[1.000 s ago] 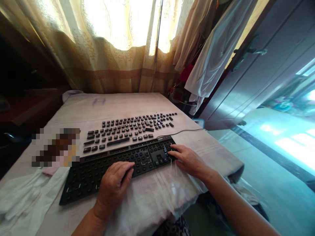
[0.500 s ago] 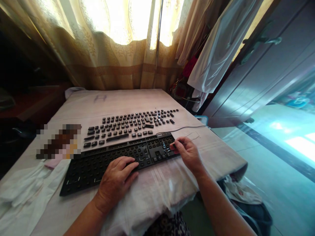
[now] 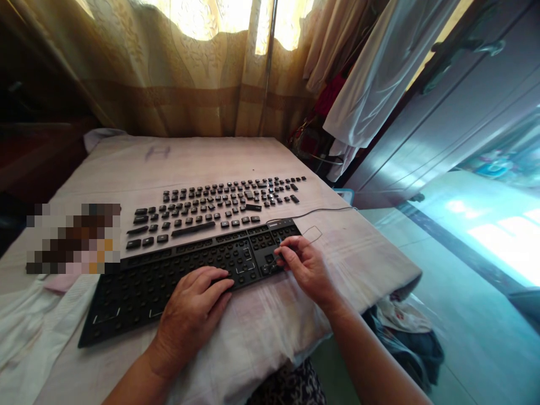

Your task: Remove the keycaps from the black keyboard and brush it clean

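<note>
A black keyboard (image 3: 169, 278) with its keycaps taken off lies slantwise near the table's front edge. My left hand (image 3: 196, 304) rests on its front part, fingers stretched out flat and the thumb by the near edge. Over the keyboard's right end, my right hand (image 3: 301, 264) is closed in a pinch on a thin wire keycap puller (image 3: 313, 234). One wire loop sticks out behind the fingers; the other end is at the keys by the fingertips, too small to tell if it grips anything. Behind the keyboard, loose black keycaps (image 3: 195, 209) lie in rows, with the long space bar (image 3: 193, 228) among them.
A thin black cable (image 3: 314, 212) runs from the keyboard to the table's right edge. White cloth (image 3: 54, 332) and a blurred-out object (image 3: 73, 239) lie on the left. Beyond the cloth-covered table (image 3: 236, 152) hang curtains (image 3: 202, 95); a door (image 3: 405, 129) stands at right.
My right hand has moved left and lower over the keyboard's right end, still pinching the puller. My left hand stays on the keyboard. The camera view has shifted slightly.
</note>
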Motion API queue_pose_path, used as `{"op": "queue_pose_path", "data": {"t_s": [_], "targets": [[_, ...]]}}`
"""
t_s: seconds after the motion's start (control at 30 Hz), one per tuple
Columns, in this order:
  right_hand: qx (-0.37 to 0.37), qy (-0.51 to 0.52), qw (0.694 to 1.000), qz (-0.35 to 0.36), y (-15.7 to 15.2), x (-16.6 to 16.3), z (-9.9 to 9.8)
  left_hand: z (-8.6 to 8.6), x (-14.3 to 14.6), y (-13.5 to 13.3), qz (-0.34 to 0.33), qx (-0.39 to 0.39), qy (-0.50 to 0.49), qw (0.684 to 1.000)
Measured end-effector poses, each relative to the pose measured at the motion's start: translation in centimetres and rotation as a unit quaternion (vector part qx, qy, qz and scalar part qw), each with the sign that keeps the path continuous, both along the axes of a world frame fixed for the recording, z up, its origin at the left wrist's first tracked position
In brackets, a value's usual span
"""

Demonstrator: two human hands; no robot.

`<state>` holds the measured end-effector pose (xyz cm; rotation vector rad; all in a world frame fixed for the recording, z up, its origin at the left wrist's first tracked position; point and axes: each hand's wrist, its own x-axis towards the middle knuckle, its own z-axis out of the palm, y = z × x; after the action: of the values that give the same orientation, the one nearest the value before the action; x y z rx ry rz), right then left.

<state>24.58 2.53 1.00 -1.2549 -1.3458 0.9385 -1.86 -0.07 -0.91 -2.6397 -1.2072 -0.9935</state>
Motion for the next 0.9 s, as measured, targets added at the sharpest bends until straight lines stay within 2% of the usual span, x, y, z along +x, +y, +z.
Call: {"op": "queue_pose_path", "data": {"t_s": [0.23,0.43,0.5,0.73,0.9], "targets": [[0.041,-0.03,0.992,-0.117,-1.3,-1.1,-0.3,0.0,0.0,-0.1,0.001,-0.012,-0.003,1.0],[0.047,-0.06,0.987,-0.14,-1.6,-1.8,-1.2,0.1,0.0,-0.1,0.004,-0.022,-0.009,1.0],[0.048,-0.082,0.987,-0.129,-1.6,-1.9,-1.1,0.1,0.0,-0.2,0.005,-0.028,-0.012,1.0],[0.033,-0.142,0.989,-0.019,-2.2,-1.5,0.5,0.0,0.0,-0.3,0.003,-0.047,-0.018,0.999],[0.034,-0.197,0.979,0.027,-1.4,-0.6,1.1,0.0,-0.1,-0.3,0.003,-0.051,-0.019,0.998]]}}
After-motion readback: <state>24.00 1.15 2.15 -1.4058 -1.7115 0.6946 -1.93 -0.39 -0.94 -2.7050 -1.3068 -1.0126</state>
